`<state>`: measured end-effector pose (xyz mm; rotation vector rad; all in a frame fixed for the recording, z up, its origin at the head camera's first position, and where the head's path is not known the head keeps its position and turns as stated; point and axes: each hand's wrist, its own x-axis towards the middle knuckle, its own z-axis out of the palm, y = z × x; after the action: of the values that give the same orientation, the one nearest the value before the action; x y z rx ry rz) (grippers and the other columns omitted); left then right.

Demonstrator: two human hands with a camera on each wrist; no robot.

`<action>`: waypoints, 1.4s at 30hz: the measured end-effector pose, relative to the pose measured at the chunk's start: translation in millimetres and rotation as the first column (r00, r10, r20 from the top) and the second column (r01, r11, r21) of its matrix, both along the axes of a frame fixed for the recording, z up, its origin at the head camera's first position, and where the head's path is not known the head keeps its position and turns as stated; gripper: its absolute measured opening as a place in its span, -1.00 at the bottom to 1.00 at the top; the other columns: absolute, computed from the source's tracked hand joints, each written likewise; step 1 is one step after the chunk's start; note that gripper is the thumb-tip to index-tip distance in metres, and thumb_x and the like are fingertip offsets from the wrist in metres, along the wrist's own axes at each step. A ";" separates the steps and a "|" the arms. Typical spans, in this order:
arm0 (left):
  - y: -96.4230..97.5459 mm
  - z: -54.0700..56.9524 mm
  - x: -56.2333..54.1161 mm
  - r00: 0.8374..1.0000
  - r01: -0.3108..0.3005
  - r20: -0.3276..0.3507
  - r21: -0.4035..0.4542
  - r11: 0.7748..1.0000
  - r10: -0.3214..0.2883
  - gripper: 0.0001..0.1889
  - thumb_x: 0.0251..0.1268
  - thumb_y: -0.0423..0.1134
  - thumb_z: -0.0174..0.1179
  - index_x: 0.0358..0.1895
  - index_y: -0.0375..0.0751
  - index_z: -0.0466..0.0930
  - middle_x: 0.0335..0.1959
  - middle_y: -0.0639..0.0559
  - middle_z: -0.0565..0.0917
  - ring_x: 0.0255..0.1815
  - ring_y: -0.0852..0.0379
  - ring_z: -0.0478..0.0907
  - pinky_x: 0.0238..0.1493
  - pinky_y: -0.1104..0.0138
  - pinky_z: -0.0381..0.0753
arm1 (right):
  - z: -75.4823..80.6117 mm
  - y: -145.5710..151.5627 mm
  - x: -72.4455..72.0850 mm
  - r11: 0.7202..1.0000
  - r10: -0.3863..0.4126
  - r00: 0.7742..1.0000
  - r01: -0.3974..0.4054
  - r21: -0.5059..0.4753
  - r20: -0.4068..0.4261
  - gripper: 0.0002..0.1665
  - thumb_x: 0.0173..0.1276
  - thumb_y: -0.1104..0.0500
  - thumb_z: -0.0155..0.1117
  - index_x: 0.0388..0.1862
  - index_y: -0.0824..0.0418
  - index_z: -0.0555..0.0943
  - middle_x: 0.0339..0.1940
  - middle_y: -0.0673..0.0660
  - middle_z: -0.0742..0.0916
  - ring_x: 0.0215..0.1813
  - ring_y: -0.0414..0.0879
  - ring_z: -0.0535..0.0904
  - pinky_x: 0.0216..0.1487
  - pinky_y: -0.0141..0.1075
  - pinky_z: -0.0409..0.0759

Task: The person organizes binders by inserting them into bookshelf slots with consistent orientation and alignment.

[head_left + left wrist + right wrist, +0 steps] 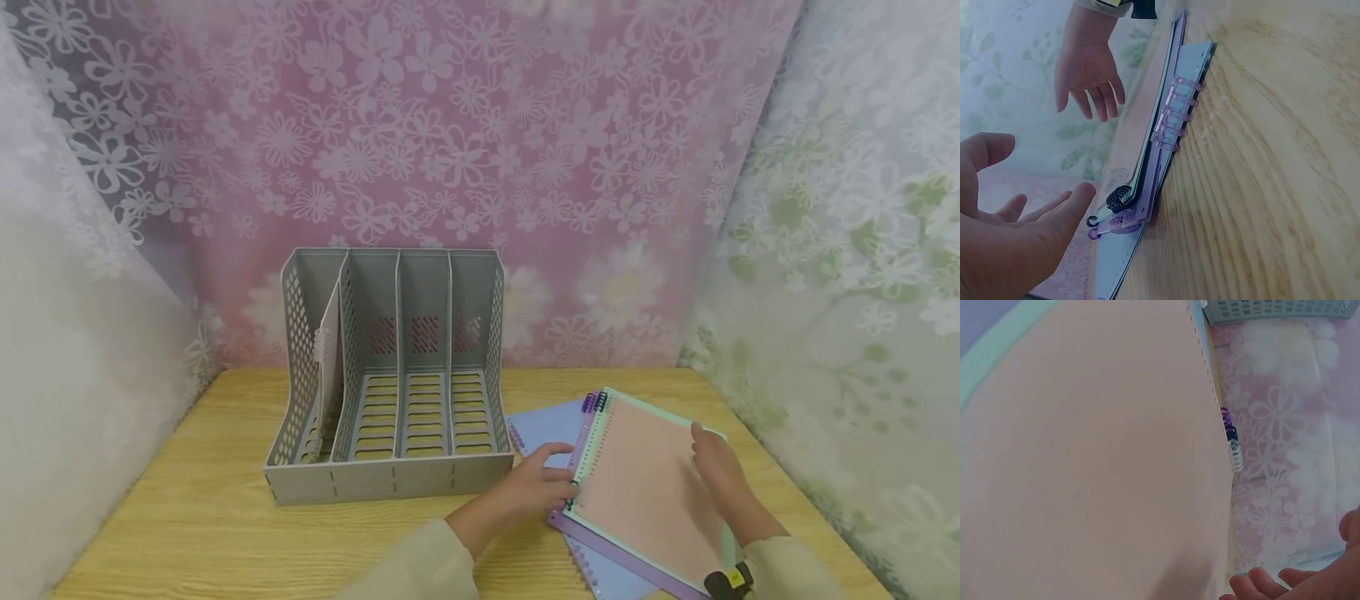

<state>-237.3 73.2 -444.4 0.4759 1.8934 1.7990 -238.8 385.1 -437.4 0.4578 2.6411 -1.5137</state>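
Observation:
A stack of loose-leaf notebooks lies fanned on the table. A peach notebook [645, 475] is on top, over a mint-green one [730, 546], a purple one [630, 563] and a blue one [551, 423] at the bottom. My left hand [536, 485] is beside the bound edge, its fingers spread and extended in the left wrist view. Over the far right part of the peach cover hovers my right hand [722, 475], palm turned inward with fingers loosely extended. Neither hand grips anything. Dark and purple coil rings [1120, 199] show at the spine corner.
A grey file organizer [390, 479] with several upright compartments stands left of the stack. Its leftmost slot holds a thin pale notebook [328, 358] leaning on the divider. Flowered cloth [465, 125] hangs behind and at both sides of the wooden table [187, 517].

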 end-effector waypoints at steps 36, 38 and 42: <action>52.1 -6.9 -38.3 0.972 -0.199 0.110 -0.077 0.977 0.206 -0.51 0.21 -0.38 0.19 0.24 -0.04 0.45 -0.17 -0.09 0.60 -0.13 0.00 0.62 -0.01 0.18 0.64 | -9.8 34.7 -0.2 0.966 -0.186 0.982 0.189 -0.177 0.037 0.15 0.38 -0.45 -0.61 0.48 0.51 -0.36 0.46 0.60 0.00 0.46 0.43 0.02 0.38 0.11 0.25; 53.5 -6.9 -39.0 0.972 -0.200 0.105 -0.087 0.976 0.209 -0.53 0.23 -0.37 0.19 0.23 -0.04 0.45 -0.14 -0.09 0.60 -0.11 -0.01 0.62 -0.02 0.19 0.65 | -9.5 35.6 0.8 0.966 -0.188 0.981 0.194 -0.169 0.049 0.13 0.40 -0.42 -0.62 0.48 0.51 -0.34 0.45 0.60 0.01 0.45 0.43 0.04 0.34 0.10 0.30; 54.7 -6.9 -40.0 0.974 -0.196 0.093 -0.100 0.975 0.206 -0.53 0.23 -0.36 0.19 0.23 -0.04 0.46 -0.12 -0.08 0.60 -0.11 -0.01 0.62 -0.04 0.19 0.64 | -6.3 37.2 2.3 0.971 -0.157 0.985 0.168 -0.172 0.078 0.08 0.42 -0.39 -0.66 0.48 0.48 -0.39 0.46 0.60 0.00 0.46 0.42 0.00 0.27 0.04 0.39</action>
<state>-277.4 127.8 -451.3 0.1606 2.0004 1.8152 -236.5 422.3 -443.7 0.7104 2.4443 -1.7306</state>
